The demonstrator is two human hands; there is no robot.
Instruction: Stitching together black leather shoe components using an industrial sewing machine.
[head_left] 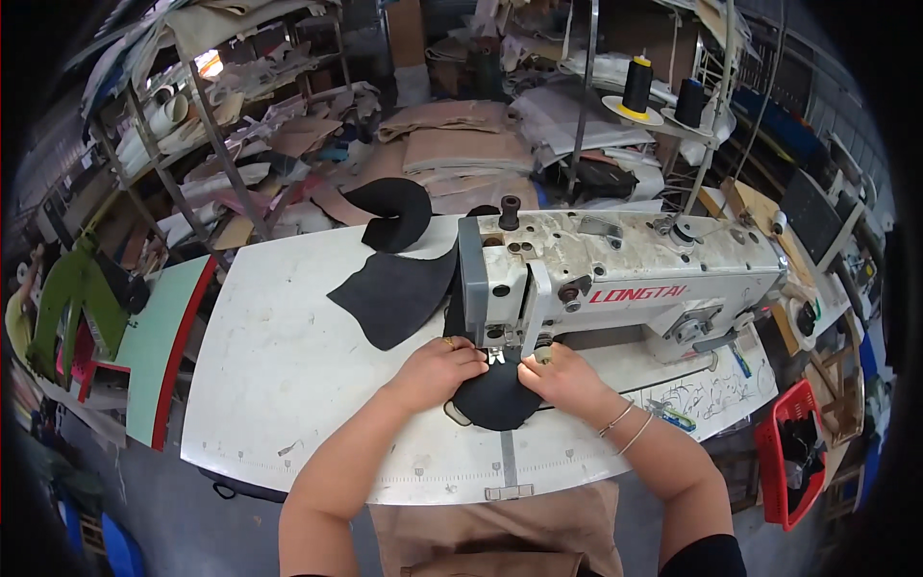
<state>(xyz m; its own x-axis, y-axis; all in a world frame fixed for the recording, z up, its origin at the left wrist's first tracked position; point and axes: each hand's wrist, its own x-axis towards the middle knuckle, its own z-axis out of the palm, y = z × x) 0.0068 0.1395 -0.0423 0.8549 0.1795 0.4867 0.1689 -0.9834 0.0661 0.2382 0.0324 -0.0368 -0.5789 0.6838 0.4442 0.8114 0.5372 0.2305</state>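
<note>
A rounded black fabric piece [498, 396] lies under the presser foot [496, 355] of a white industrial sewing machine [615, 264]. My left hand [435, 372] holds its left edge, fingers bent together beside the foot. On the other side, my right hand [565, 382] grips the right edge close to the needle area, thumb and fingers pressed together. The fingertips of both hands are partly hidden. Behind my left hand, a dark grey fabric piece [399, 296] lies flat and runs behind the machine head. Beyond it sits a curved black fabric piece [404, 213].
The white sewing table [288, 356] has a ruler scale along its front edge. Small blue-green snips [673, 416] rest right of my right hand. Thread cones [636, 88] stand above the machine. A red basket [790, 457] is at the right; fabric stacks [466, 149] lie behind.
</note>
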